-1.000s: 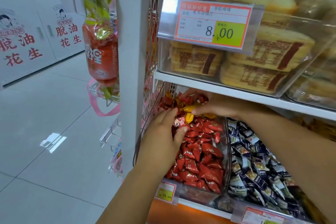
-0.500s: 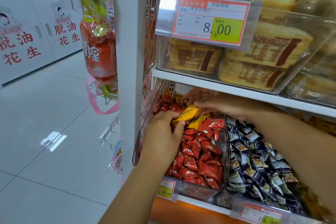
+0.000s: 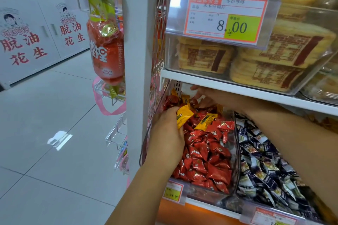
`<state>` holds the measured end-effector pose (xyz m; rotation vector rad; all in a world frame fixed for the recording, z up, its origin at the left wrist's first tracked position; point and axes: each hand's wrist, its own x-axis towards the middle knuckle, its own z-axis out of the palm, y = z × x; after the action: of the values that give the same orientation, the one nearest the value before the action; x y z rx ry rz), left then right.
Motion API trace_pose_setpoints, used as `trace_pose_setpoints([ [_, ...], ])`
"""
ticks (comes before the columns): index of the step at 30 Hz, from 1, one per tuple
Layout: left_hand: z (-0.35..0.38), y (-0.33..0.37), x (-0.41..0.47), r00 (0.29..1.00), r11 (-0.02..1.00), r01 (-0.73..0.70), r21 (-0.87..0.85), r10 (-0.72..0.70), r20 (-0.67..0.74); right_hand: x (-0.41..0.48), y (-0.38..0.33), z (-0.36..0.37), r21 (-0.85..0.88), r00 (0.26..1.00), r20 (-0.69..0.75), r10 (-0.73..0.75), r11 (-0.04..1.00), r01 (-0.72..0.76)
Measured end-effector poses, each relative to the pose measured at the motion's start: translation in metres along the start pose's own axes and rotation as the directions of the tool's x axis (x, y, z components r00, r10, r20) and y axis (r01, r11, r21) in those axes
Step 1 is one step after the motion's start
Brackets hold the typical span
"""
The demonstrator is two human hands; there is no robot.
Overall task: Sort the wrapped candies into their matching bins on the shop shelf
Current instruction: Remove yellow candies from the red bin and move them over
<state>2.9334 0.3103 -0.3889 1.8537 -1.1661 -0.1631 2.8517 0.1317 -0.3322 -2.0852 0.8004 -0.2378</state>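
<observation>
The left hand [image 3: 166,134] sits over the 9 o'clock edge of the clear bin [image 3: 237,144] of red candies [image 3: 206,159], its fingers curled round 1 yellow candy [image 3: 183,116] that sticks out toward 1 o'clock. Just at 3 o'clock of that piece, a 2nd yellow candy [image 3: 205,120] lies loose on top of the red heap, apart from both hands. The right hand [image 3: 205,97] reaches in under the white shelf [image 3: 237,88] to the bin's 12 o'clock end, fingertips down among the wrappers beside a 3rd yellow candy [image 3: 185,99]; the shelf edge and the pile hide enough that I cannot tell whether it grips anything. At 3 o'clock of the red bin lies a heap of dark blue candies [image 3: 265,168]. Above the shelf, a price tag [image 3: 225,17] reading 8.00 fronts a clear box of wrapped cakes [image 3: 204,55].
</observation>
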Motion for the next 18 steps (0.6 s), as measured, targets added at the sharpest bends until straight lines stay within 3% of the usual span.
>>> trace_pose_setpoints([
  [3, -0.006, -0.001, -0.001, 0.998, 0.999, 0.018, -0.030, -0.020, -0.060, 0.030, 0.013, 0.008, -0.256, 0.992, -0.129, -0.018, 0.966, -0.016],
  [9, -0.010, -0.004, -0.003, 0.995, 0.995, 0.011, -0.098, -0.020, -0.093, 0.058, 0.013, 0.036, -0.577, 0.996, -0.086, 0.036, 0.813, -0.079],
  [14, -0.009, -0.007, -0.003, 0.995, 0.995, -0.004, -0.098, -0.006, -0.103, 0.056, 0.013, 0.032, -0.461, 0.988, -0.056, 0.141, 0.875, -0.151],
  [18, -0.009, -0.007, -0.003, 0.995, 0.996, -0.008, -0.091, -0.001, -0.099, 0.056, 0.020, 0.028, -0.346, 0.992, -0.039, 0.117, 0.930, -0.123],
])
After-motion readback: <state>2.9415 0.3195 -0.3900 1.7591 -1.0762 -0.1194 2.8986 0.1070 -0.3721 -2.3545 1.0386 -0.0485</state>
